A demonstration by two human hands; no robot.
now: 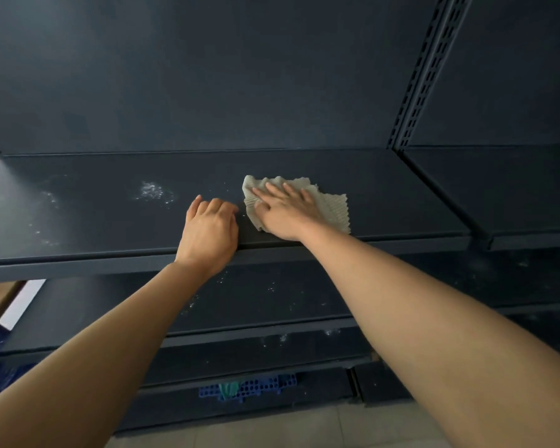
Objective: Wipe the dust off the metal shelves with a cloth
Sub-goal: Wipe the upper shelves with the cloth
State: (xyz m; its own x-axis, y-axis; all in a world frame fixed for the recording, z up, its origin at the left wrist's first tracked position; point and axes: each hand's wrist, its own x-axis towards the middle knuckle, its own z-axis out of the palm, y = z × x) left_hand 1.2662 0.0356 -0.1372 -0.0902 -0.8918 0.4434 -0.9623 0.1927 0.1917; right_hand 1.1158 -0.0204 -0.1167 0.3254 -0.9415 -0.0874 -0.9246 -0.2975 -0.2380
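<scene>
Dusty shelf point(94, 202), right hand point(285, 215) flat over cloth point(332, 205), hiding its middle

Two arms fill the lower frame, seen from the person's own head camera. The bare left forearm point(110, 344) enters from 7 o'clock and the bare right forearm point(417, 312) from 4 o'clock, both uncovered along their whole visible length. Near the centre, the bare left hand point(209, 236) and bare right hand point(285, 213) show slim wrists, plain knuckle ridges and fingers uncovered to the tips.
</scene>
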